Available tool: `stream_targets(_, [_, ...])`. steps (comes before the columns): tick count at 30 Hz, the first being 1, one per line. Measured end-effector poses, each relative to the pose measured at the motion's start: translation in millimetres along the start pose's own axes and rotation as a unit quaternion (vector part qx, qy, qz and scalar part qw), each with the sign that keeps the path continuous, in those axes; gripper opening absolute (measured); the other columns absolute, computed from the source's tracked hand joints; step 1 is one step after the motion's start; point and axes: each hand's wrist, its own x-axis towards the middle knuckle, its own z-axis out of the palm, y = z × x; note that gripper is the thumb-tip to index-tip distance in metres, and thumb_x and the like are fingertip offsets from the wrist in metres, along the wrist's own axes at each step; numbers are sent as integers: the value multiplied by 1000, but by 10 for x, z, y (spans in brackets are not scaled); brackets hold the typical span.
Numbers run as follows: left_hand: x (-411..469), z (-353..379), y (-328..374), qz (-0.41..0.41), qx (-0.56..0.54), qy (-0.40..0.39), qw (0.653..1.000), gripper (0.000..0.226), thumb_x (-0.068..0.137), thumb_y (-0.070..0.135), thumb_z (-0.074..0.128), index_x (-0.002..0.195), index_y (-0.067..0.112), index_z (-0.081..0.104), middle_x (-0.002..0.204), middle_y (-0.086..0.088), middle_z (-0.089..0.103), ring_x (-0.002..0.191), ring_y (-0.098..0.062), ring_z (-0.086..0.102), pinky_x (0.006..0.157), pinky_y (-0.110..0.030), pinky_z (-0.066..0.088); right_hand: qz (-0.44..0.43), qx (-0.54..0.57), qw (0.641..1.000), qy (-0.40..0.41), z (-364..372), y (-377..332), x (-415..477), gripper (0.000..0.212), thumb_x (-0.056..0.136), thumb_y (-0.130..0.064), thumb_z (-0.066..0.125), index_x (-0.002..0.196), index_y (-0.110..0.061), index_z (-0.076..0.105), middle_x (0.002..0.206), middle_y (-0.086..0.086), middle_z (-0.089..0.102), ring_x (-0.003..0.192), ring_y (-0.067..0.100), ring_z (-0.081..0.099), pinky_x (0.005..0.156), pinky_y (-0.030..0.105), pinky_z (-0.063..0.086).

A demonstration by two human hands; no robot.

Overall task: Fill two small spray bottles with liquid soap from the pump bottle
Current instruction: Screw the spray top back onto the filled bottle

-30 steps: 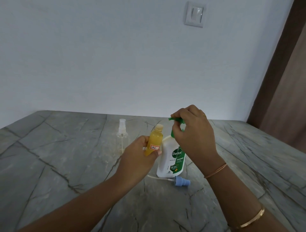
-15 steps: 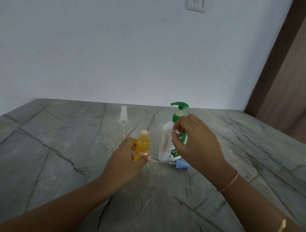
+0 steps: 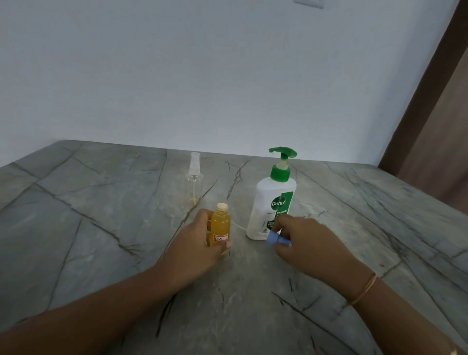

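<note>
The left hand [image 3: 200,244] is gripping the filled, uncapped yellow bottle [image 3: 221,225] on the bench [image 3: 101,228]; the right hand [image 3: 310,243] is pinching its blue spray cap [image 3: 274,239]. The clear spray bottle [image 3: 194,182] behind is waiting, seemingly empty.

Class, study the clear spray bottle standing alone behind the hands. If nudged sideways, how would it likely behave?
The clear spray bottle looks empty, so probably light. Tall, narrow and capped with its sprayer, it would likely tip rather than resist. The stone table looks smooth, so it might skid first.

Home interior, marble-look counter [image 3: 101,228], plain wall [image 3: 202,76], wall switch [image 3: 309,3]
</note>
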Motion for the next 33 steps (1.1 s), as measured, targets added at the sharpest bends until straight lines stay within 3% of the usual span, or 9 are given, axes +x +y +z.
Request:
stream_targets(4, [-4,-1,26,6,-3,-2,1000,43,79,36,66,110,31,36,106,10,55,95,-7,55,87,-30,48,-18,109,990,84,-399,-119,-34,10,84,-26,61,94,-24,61,83,-8,64,74,10,59,67,24,49])
stream_targets(6, [-15,-2,31,7,0,-1,1000,44,79,37,66,108,32,34,105,11,54,94,-6,54,83,-27,46,-29,171,980,94,-592,-187,-51,9,82,-30,62,90,-31,58,75,-12,63,69,4,59,59,15,47])
stream_targets(9, [-17,-6,36,4,-4,9,1000,48,76,43,67,110,34,35,108,12,55,98,-7,54,87,-30,47,-38,221,969,100,-763,-249,-56,6,78,-34,59,84,-33,60,67,-5,65,63,4,57,54,16,43])
stream_targets(14, [-33,-14,79,10,-31,39,999,43,75,40,68,106,33,39,112,11,54,101,-4,49,84,-23,39,-35,160,983,83,-764,-269,-3,9,84,-32,57,83,-24,62,64,-6,60,58,-7,49,51,6,36])
stream_targets(19, [-24,-4,68,6,-39,45,998,41,76,38,67,108,29,43,112,9,56,102,-5,51,82,-23,40,-32,132,987,82,-752,-296,10,13,88,-28,57,84,-17,65,59,-11,53,55,-13,48,51,4,35])
stream_targets(23, [-23,5,65,7,-35,49,998,39,77,38,67,105,32,40,109,12,51,99,-3,48,75,-15,39,-32,107,991,76,-783,-343,43,18,87,-33,55,85,-18,65,66,-9,58,53,3,48,53,2,34])
stream_targets(28, [-41,4,104,7,-40,58,997,39,78,36,66,103,33,36,104,15,48,95,-2,46,69,-10,35,-66,96,991,67,-873,-544,155,22,81,-33,52,80,-14,65,74,1,62,61,9,50,50,13,35])
stream_targets(30, [-41,1,116,1,-38,58,998,40,79,35,66,103,34,34,103,16,45,96,-2,45,75,-16,39,-77,90,991,57,-879,-635,257,24,80,-32,52,81,-11,65,80,4,63,67,15,55,55,22,40])
stream_targets(33, [-49,1,134,-9,-51,48,997,41,78,35,67,109,29,41,107,12,50,100,-7,50,87,-26,47,-72,41,997,10,-907,-689,417,27,81,-32,54,82,-7,65,82,7,64,70,16,56,58,24,43])
